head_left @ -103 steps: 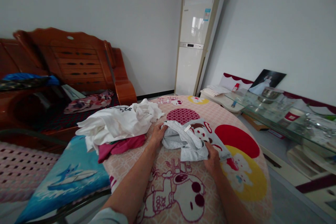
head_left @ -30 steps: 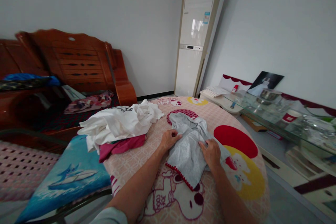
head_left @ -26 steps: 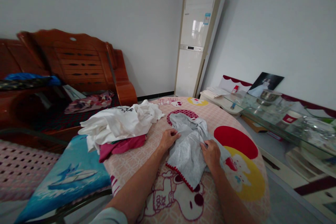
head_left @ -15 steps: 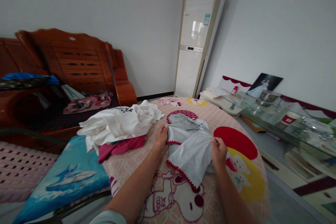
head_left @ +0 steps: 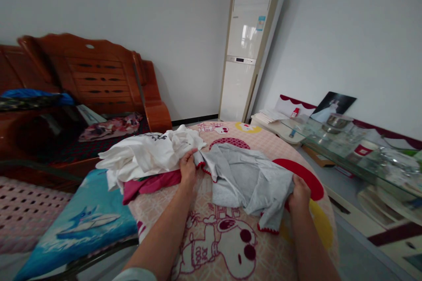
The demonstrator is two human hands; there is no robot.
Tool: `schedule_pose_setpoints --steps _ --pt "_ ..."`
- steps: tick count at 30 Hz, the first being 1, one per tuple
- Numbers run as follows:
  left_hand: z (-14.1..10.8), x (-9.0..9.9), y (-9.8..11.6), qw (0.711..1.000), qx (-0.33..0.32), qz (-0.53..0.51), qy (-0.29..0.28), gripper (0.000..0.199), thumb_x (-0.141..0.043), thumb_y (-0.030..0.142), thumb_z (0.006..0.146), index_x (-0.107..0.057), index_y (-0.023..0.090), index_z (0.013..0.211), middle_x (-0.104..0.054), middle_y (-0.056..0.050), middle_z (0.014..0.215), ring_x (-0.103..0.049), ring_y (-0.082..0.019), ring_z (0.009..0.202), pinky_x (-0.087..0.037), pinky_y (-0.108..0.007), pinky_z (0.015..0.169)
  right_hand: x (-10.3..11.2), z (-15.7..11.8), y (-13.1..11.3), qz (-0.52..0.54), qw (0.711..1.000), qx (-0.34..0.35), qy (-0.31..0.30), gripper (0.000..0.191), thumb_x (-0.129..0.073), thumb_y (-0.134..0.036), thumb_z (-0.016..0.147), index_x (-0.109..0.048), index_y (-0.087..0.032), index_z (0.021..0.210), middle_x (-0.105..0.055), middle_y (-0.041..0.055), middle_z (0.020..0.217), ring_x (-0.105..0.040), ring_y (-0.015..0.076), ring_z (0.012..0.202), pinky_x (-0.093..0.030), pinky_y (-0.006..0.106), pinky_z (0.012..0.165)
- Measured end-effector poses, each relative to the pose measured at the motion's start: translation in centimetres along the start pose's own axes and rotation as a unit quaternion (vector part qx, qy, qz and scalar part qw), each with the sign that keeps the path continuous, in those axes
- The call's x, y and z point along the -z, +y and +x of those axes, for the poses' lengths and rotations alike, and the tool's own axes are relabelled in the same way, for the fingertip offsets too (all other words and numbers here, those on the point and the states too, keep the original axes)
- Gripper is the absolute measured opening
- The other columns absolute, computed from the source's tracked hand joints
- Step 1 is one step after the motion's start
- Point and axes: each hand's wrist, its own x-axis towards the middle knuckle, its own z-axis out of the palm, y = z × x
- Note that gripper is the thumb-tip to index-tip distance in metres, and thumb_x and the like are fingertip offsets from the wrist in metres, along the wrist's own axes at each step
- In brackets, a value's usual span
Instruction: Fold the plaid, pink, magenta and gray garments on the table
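A light grey garment (head_left: 247,175) with red scalloped trim lies stretched sideways across the round table; whether it is a top or shorts I cannot tell. My left hand (head_left: 188,164) pinches its left end by a red-trimmed edge, close beside the white clothes. At the opposite end my right hand (head_left: 300,192) grips the grey cloth, fingers closed around it. One red-edged part hangs toward me near the right hand. To the left sits a heap of white clothing (head_left: 148,153) with black lettering, over a dark pink cloth (head_left: 154,184).
The table's patterned cloth (head_left: 204,246) shows cartoon dogs. A chair with a blue cushion (head_left: 89,219) stands at the left, before a wooden sofa (head_left: 99,74). A tall air conditioner (head_left: 240,52) fills the corner; a glass-topped cabinet (head_left: 329,149) runs along the right.
My hands have moved apart, the left toward the white heap and the right further right. Between them the grey garment has been spread wider, and its red edges have shifted outward.
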Motion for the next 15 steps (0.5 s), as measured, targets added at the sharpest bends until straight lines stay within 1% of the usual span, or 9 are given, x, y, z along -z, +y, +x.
schedule_pose_setpoints --steps 2,4,6,7,9,10,13,14,15 --pt "-0.1 -0.1 -0.1 0.993 -0.089 0.08 0.02 0.035 -0.05 0.026 0.076 -0.067 0.019 0.106 -0.068 -0.006 0.092 -0.063 -0.02 0.089 -0.051 -0.031 0.083 0.1 0.4 0.4 -0.017 1.0 0.012 0.022 0.038 -0.068 -0.053 0.056 -0.06 -0.02 0.073 -0.059 -0.0023 0.063 -0.057 0.0182 0.064 -0.048 0.035 0.064" --pt "-0.5 -0.3 -0.1 0.974 -0.159 0.162 0.006 0.036 -0.052 0.023 0.078 -0.066 0.018 0.111 -0.066 -0.01 0.114 -0.056 -0.025 0.115 -0.042 -0.037 0.103 0.1 0.5 0.6 -0.038 0.998 0.014 0.042 0.04 -0.067 -0.055 0.057 -0.061 -0.019 0.073 -0.06 -0.0018 0.063 -0.057 0.0183 0.064 -0.048 0.035 0.063" --pt "-1.3 -0.8 -0.1 0.955 -0.185 0.228 -0.033 0.042 -0.055 0.025 0.079 -0.063 0.017 0.12 -0.061 -0.013 0.123 -0.05 -0.029 0.123 -0.035 -0.042 0.109 0.1 0.4 0.3 -0.086 0.995 0.009 0.04 0.042 -0.066 -0.058 0.059 -0.063 -0.018 0.072 -0.061 -0.0005 0.062 -0.057 0.0191 0.064 -0.047 0.034 0.062" --pt "-1.7 -1.1 -0.1 0.946 -0.19 0.255 -0.057 0.047 -0.058 0.027 0.079 -0.06 0.016 0.124 -0.059 -0.015 0.125 -0.049 -0.03 0.124 -0.034 -0.044 0.11 0.0 0.2 0.1 -0.126 0.992 0.007 0.023 0.044 -0.065 -0.06 0.061 -0.064 -0.017 0.07 -0.061 0.0005 0.061 -0.057 0.0199 0.064 -0.046 0.034 0.062" --pt "-2.6 -1.8 -0.2 0.924 -0.2 0.302 -0.121 0.056 -0.064 0.026 0.075 -0.057 0.016 0.13 -0.055 -0.016 0.128 -0.049 -0.032 0.124 -0.036 -0.046 0.108 -0.1 -0.4 -0.5 -0.227 0.973 0.013 -0.031 0.047 -0.063 -0.063 0.064 -0.066 -0.016 0.067 -0.06 0.0027 0.058 -0.058 0.0226 0.066 -0.045 0.035 0.063" --pt "-3.1 -2.1 -0.2 0.909 -0.204 0.322 -0.168 0.058 -0.065 0.021 0.071 -0.058 0.017 0.129 -0.053 -0.016 0.131 -0.048 -0.033 0.125 -0.036 -0.046 0.108 -0.2 -0.8 -0.9 -0.276 0.959 0.025 -0.057 0.049 -0.063 -0.065 0.066 -0.067 -0.016 0.067 -0.061 0.004 0.059 -0.059 0.0243 0.068 -0.045 0.036 0.065" --pt "-3.8 -2.6 -0.2 0.852 -0.209 0.346 -0.332 0.055 -0.058 0.005 0.061 -0.069 0.021 0.113 -0.048 -0.012 0.141 -0.043 -0.031 0.132 -0.035 -0.046 0.111 -0.6 -2.0 -1.9 -0.373 0.918 0.078 -0.108 0.054 -0.062 -0.067 0.067 -0.071 -0.015 0.079 -0.068 0.0091 0.073 -0.062 0.0288 0.078 -0.045 0.039 0.072" --pt "-3.9 -2.7 -0.2 0.838 -0.209 0.342 -0.37 0.054 -0.055 0.002 0.059 -0.071 0.022 0.107 -0.048 -0.01 0.142 -0.042 -0.03 0.133 -0.035 -0.045 0.111 -0.7 -2.4 -2.1 -0.391 0.908 0.094 -0.115 0.056 -0.062 -0.067 0.067 -0.072 -0.015 0.085 -0.07 0.0111 0.079 -0.062 0.0297 0.081 -0.045 0.039 0.074" --pt "-3.9 -2.7 -0.1 0.833 -0.211 0.336 -0.386 0.054 -0.053 0.0 0.059 -0.072 0.023 0.103 -0.049 -0.009 0.142 -0.043 -0.029 0.132 -0.035 -0.045 0.111 -0.8 -2.7 -2.2 -0.408 0.899 0.108 -0.122 0.059 -0.063 -0.067 0.066 -0.072 -0.014 0.09 -0.071 0.0127 0.085 -0.063 0.0304 0.083 -0.046 0.04 0.075"
